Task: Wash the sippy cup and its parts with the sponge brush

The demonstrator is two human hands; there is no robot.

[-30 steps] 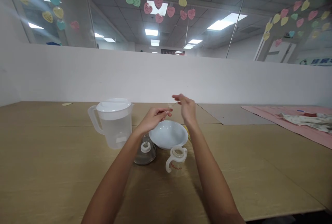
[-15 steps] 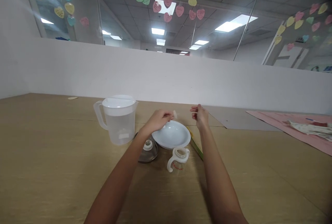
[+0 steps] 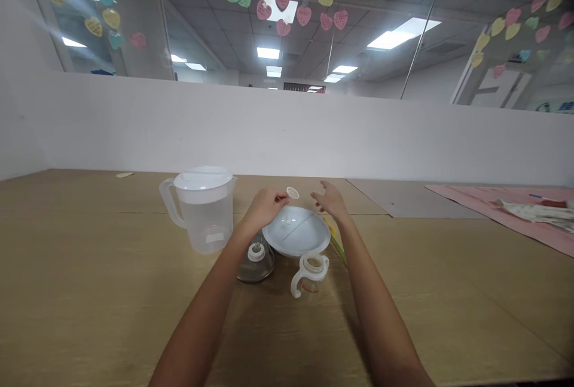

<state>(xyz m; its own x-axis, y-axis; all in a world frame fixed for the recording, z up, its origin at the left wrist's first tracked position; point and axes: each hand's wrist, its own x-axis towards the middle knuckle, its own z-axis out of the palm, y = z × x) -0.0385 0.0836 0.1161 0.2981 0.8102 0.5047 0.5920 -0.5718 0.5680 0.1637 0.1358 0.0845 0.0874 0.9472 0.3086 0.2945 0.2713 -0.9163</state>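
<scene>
Over the bowl's far left edge, my left hand [image 3: 269,204] pinches a small white round disc [image 3: 293,193] with a raised rim. My right hand [image 3: 330,200] is held above the bowl's right side, its fingers apart and empty. Beneath them sits a white bowl [image 3: 296,252]. A thin pale stick [image 3: 298,225] lies across its inside, and a small whitish piece [image 3: 287,219] rests near its far side. Closer to me stands a small clear bottle [image 3: 310,284] with red markings and a white handled collar. Partly behind my left forearm is a dark see-through dome [image 3: 255,270] with a white neck.
A translucent lidded pitcher [image 3: 208,213] stands left of the bowl. A green and yellow long thin item [image 3: 337,243] lies to the right, partly behind my right forearm. Farther right, a pink cloth [image 3: 470,201] carries some fabric items. A white wall [image 3: 287,136] rises behind the table.
The thin stick has left my right hand and now lies in the bowl. My right hand has opened and shifted left. My left hand has moved slightly left, still with the disc.
</scene>
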